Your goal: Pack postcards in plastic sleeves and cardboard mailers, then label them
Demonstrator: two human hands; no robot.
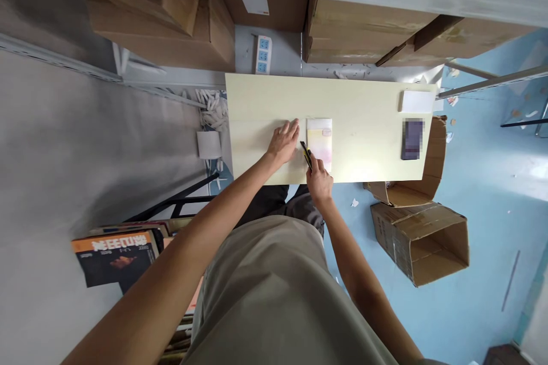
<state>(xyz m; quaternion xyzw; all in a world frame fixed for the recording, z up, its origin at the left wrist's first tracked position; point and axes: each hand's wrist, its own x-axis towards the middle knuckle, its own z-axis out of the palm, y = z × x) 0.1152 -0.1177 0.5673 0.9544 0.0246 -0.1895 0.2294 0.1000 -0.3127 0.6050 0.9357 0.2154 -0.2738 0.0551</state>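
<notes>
On the pale yellow tabletop lies a flat white, yellow and pink booklet-like item; whether it is a notebook or a pack is not clear. My left hand rests palm down on the tabletop just left of it, fingers stretched out and holding nothing. My right hand is closed around a black and yellow utility knife. The knife points up and to the left, along the item's left side, and my right hand covers part of the item's lower edge. Whether the blade is out is too small to tell.
A white box and a dark, blurred-out phone-like object lie at the tabletop's right end. Behind it are a power strip and cardboard boxes. Open cartons stand on the floor at right, magazines at left.
</notes>
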